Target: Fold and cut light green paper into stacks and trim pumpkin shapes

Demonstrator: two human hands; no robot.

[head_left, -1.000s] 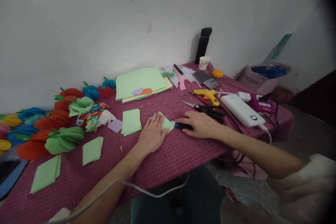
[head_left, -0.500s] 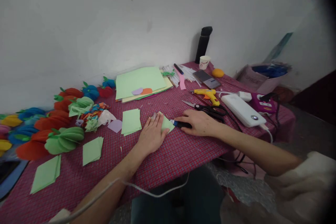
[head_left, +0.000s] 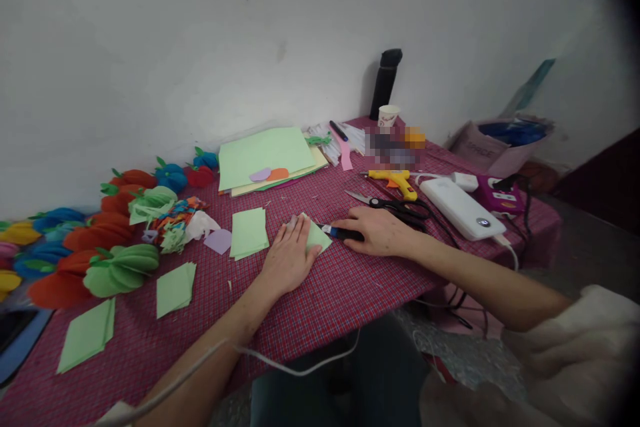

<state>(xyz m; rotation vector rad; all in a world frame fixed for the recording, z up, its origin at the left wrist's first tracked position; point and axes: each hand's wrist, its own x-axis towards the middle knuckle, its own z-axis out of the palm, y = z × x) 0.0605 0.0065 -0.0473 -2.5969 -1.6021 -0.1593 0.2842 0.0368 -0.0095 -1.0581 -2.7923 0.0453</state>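
Observation:
My left hand point(head_left: 293, 253) lies flat with fingers stretched over a folded-looking light green paper piece point(head_left: 317, 237), pressing it on the table. My right hand point(head_left: 375, 232) is closed around a dark blue utility knife point(head_left: 345, 233). Its tip points left and touches or nearly touches the paper's right edge; I cannot tell which. Just left of my left hand is a stack of light green paper rectangles point(head_left: 249, 233). Two more such stacks, a middle stack point(head_left: 175, 290) and a near-left stack point(head_left: 87, 337), lie further left. Black-handled scissors point(head_left: 400, 208) rest behind my right hand.
Paper pumpkins point(head_left: 120, 270) in several colours crowd the left side, beside paper scraps point(head_left: 180, 217). Large paper sheets point(head_left: 265, 157) lie against the wall. A yellow glue gun point(head_left: 395, 180), a white power bank point(head_left: 463, 209), a paper cup point(head_left: 388, 115) and a black bottle point(head_left: 386, 83) stand right.
The knife has turned a little, with its tip slightly higher and further left. My left hand stays on the paper. The whole view has shifted slightly.

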